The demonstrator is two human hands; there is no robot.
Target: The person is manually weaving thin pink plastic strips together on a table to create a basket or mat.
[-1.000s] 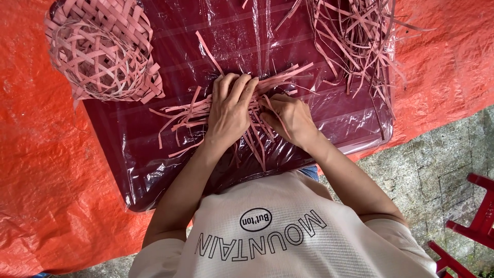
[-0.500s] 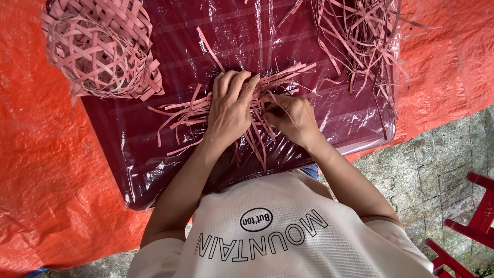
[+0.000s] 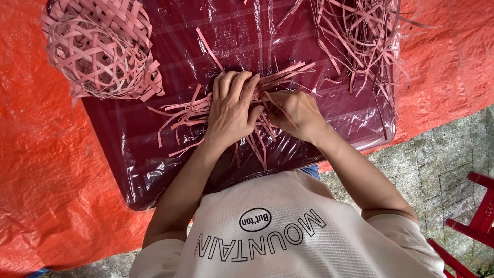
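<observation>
1. At the far-left corner of the dark red table, wrapped in clear plastic, sits a half-woven pink basket. It has not shifted over the last second.
2. Near the middle of the table, towards its near edge, lies a crossed bundle of pink strips. Its loose ends fan out much as before.
3. The left hand lies flat on this bundle, fingers together and stretched out, pressing it down rather than closing around anything. Since a second ago it has hardly moved; only the fingers lie a little closer together.
4. The right hand, just beside the left and touching it, is curled, thumb and fingers pinched on a single strip at the bundle's centre. It was more tucked under the left hand before; now it is drawn slightly outward, which suggests one strip is being worked through the crossing while the rest are pinned.
5. At the far-right corner a loose heap of strips spills over the edge, unchanged.
</observation>
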